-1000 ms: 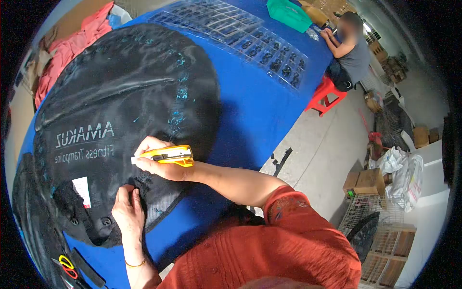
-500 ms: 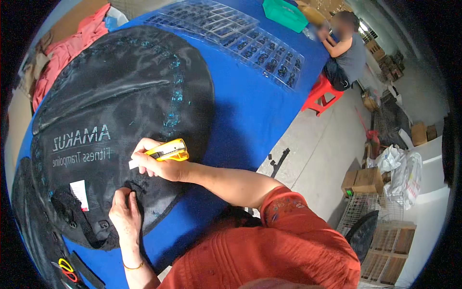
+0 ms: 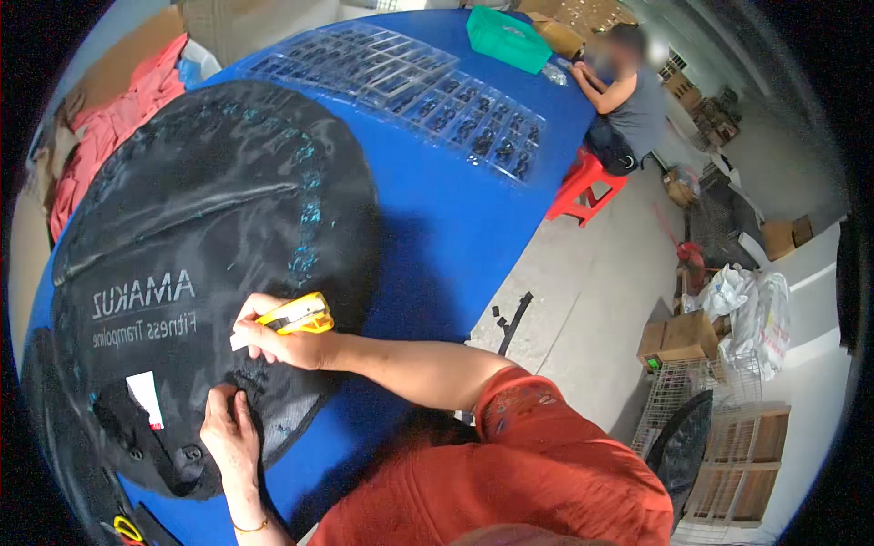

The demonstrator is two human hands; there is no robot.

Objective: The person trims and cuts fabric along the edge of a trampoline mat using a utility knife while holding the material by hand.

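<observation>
My right hand (image 3: 287,335) is closed round a yellow utility knife (image 3: 300,314), with a small white piece showing at its fingertips. It is over the round black trampoline fabric (image 3: 218,227), which bears mirrored lettering and blue-green marks along its seam. Close to the fabric's near edge, my left hand (image 3: 231,435) rests with bent fingers pressed on the dark cloth; what lies under the fingertips is hidden. A white label (image 3: 144,399) lies on the fabric left of that hand.
Clear trays of small black parts (image 3: 482,123) and a green bin (image 3: 508,38) are on the blue table (image 3: 455,218). A person sits on a red stool (image 3: 587,189) at the far end. Yellow-handled scissors (image 3: 127,528) lie at the lower left.
The view has shifted, so the fabric and table appear lower and further left. The knife stays in my right hand, and my left hand remains on the fabric.
</observation>
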